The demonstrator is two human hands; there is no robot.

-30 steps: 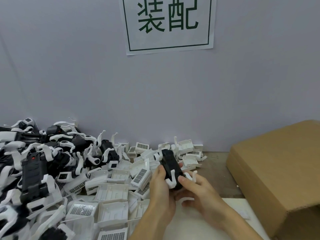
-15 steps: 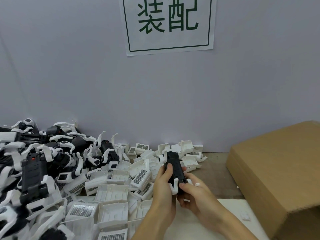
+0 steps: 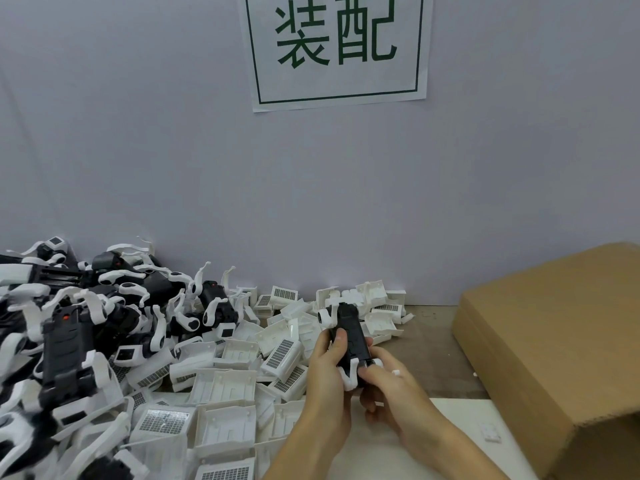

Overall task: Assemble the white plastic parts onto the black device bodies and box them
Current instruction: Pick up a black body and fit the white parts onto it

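Both hands [image 3: 360, 379] grip one upright black device body [image 3: 351, 336].

At centre, left hand [image 3: 327, 382] and right hand [image 3: 394, 389] side by side, both on one device body [image 3: 349, 336] held above the table [image 3: 433, 344]. Left of them, loose plastic parts [image 3: 221, 379]; farther left, heaped assembled units [image 3: 79, 323]. At right, cardboard box [image 3: 561, 344]. Behind, wall [image 3: 138, 150] with sign [image 3: 337, 46].
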